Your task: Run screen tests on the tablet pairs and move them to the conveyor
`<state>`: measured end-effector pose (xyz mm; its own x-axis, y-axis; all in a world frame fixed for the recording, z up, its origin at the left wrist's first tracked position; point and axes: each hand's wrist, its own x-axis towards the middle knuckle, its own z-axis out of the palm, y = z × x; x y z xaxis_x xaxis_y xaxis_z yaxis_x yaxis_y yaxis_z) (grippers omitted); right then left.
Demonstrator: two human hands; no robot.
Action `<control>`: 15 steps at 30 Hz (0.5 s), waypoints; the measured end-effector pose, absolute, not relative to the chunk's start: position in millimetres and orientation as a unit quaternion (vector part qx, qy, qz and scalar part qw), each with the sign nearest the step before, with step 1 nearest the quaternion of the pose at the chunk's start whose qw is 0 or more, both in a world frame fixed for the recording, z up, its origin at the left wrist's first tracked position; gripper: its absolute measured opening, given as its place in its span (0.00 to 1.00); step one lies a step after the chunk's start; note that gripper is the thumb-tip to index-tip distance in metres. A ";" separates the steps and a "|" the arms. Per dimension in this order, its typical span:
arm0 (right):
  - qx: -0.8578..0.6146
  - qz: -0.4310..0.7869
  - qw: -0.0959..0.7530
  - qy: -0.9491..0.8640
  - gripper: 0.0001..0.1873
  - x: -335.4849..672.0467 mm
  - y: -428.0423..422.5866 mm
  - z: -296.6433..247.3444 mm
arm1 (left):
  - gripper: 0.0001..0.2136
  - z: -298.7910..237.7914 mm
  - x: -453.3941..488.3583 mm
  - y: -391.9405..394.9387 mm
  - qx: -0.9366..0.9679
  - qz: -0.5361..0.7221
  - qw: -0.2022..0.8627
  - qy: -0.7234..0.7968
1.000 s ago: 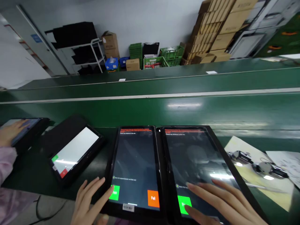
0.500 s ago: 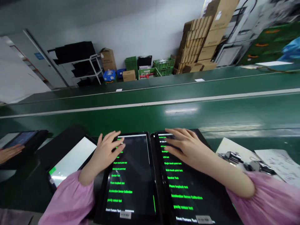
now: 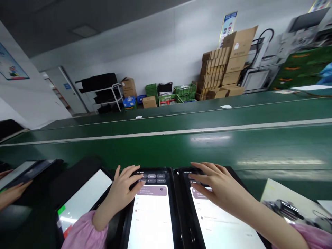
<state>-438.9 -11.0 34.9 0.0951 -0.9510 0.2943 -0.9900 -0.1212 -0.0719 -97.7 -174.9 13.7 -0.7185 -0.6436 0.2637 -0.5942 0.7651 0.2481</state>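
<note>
Two black-framed tablets lie side by side in front of me, their screens lit with a dark panel on top and a white page below. Over the upper left of the left tablet (image 3: 153, 218) is my left hand (image 3: 126, 188), fingers spread; whether the fingertips touch the glass I cannot tell. My right hand (image 3: 216, 180) reaches across the top of the right tablet (image 3: 218, 228) with fingers apart, hiding part of its panel. Neither hand holds anything. To the left, a third tablet (image 3: 83, 193) shows a white screen with a green corner and a red patch.
At the far left, another person's hand (image 3: 15, 193) lies by a tablet (image 3: 28, 173). Metal parts (image 3: 285, 209) rest on a pale sheet (image 3: 280, 190) at right. A green conveyor belt (image 3: 166, 152) runs across, with cardboard boxes (image 3: 214, 72) and green crates (image 3: 185, 91) beyond.
Both tablet screens have switched from black lists of green test names to a dark panel over a white page. My hands stay over the tablets' tops; the view has tilted up.
</note>
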 end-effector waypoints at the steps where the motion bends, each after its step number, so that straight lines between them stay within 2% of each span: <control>1: 0.737 0.136 0.071 -0.659 0.17 -439.4 -10.7 34.2 | 0.15 13.1 -96.6 -174.2 0.336 -0.072 0.167 -0.924; 12: 0.743 0.157 0.083 -0.645 0.22 -443.4 -17.5 23.6 | 0.16 15.3 -97.9 -173.4 0.332 -0.070 0.164 -0.926; 15: 0.747 0.186 0.114 -0.628 0.23 -447.6 -10.9 25.8 | 0.16 18.3 -94.5 -168.6 0.335 -0.061 0.156 -0.927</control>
<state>-447.6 -10.9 25.8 0.1414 -0.8958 0.4213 -0.9808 -0.1844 -0.0629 -94.5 -168.6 18.3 -0.7270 -0.6400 0.2487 -0.6016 0.7683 0.2186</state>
